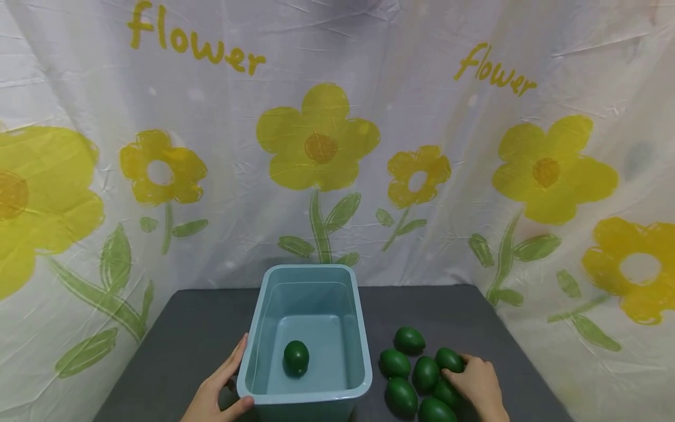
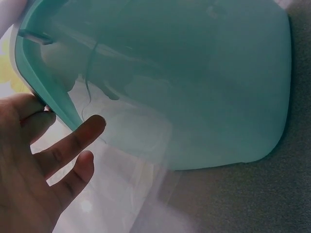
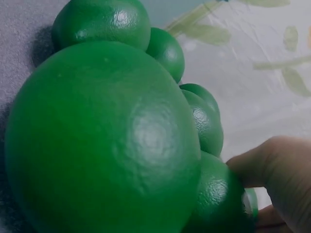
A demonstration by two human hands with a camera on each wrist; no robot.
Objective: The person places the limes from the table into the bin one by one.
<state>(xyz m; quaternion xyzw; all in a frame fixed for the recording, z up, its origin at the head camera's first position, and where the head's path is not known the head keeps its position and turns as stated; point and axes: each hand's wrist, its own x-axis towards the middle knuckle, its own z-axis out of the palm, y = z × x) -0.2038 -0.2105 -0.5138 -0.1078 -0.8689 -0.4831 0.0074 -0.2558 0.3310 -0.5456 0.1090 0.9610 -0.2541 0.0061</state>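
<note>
A large glossy green fruit [image 3: 104,141] is seen filling most of the right wrist view, with more green fruits [image 3: 165,51] clustered touching behind it on the grey tabletop [image 3: 19,29]. At the lower right, one fruit [image 3: 216,199] is touched by the fingers [image 3: 272,165] of the right hand. A white cloth with green leaves [image 3: 243,43] is seen behind.

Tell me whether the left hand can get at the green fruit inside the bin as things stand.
Probably yes: the left hand rests on the bin rim, the bin is open-topped, and the green fruit lies alone inside, uncovered.
</note>
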